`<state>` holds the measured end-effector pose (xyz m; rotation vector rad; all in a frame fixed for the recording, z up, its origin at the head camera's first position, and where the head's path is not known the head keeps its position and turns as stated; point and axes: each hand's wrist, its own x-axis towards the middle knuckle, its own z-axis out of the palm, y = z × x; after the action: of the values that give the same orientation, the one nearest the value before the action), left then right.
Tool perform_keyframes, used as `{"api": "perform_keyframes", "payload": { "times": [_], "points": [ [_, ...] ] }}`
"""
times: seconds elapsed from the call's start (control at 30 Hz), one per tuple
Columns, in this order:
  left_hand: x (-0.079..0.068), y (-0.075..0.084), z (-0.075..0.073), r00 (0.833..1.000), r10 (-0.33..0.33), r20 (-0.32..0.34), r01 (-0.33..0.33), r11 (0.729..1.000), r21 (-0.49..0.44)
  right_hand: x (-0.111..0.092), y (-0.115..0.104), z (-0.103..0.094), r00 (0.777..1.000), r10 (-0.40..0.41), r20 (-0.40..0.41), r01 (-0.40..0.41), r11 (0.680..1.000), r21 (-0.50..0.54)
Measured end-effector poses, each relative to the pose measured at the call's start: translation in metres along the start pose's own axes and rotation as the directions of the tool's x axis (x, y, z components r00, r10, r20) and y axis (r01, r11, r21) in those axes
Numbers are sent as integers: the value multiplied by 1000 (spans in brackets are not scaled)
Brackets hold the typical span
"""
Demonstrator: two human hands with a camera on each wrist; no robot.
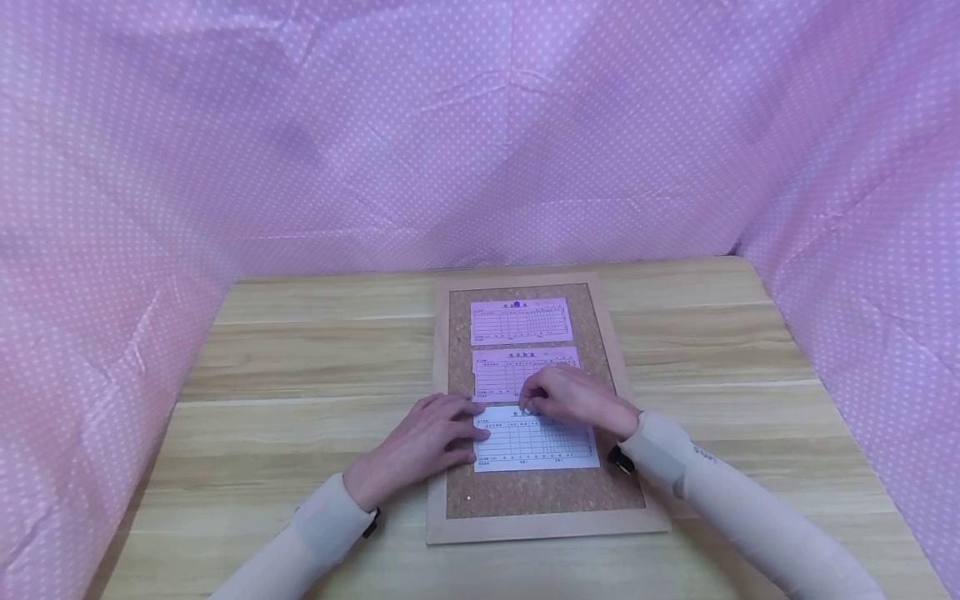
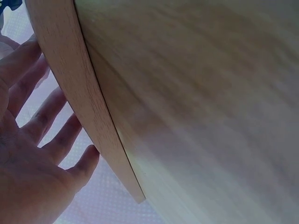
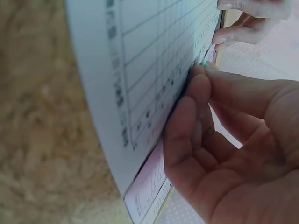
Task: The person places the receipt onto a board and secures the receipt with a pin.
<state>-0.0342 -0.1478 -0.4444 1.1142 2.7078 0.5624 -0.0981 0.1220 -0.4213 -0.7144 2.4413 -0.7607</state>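
A wood-framed corkboard (image 1: 540, 494) lies on the table with three printed slips in a column. The lowest is a white slip (image 1: 525, 447); above it are a middle pink slip (image 1: 495, 375) and a top pink slip (image 1: 517, 323). My left hand (image 1: 420, 437) spreads its fingers over the board's left frame, fingertips resting on the white slip's left edge. At that slip's top edge, my right hand (image 1: 570, 398) pinches a small green pushpin (image 3: 204, 63), mostly hidden by thumb and forefinger. The right hand partly covers the middle slip.
A blue pushpin (image 1: 517, 304) stands in the top slip's upper edge. The wood-grain table (image 1: 300, 358) extends on both sides of the board. Pink dotted cloth (image 1: 480, 150) hangs behind and along both sides. A tiny white speck (image 1: 468, 497) lies on the lower cork.
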Motion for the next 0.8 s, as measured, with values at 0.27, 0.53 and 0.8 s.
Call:
{"api": "perform_keyframes", "payload": {
  "times": [0.27, 0.53, 0.8],
  "points": [
    [-1, -1, 1, 1000, -9, 4, 9, 1000, -8, 4, -1, 2, 1000, 21, 15, -20, 999, -29],
    [1, -1, 0, 1000, -6, 5, 6, 1000, -2, 3, -1, 3, 1000, 13, -11, -14, 999, -40],
    [1, 0, -1, 1000, -18, 14, 19, 1000, -3, 4, -3, 6, 997, 71, -22, -72, 997, -31]
  ]
}}
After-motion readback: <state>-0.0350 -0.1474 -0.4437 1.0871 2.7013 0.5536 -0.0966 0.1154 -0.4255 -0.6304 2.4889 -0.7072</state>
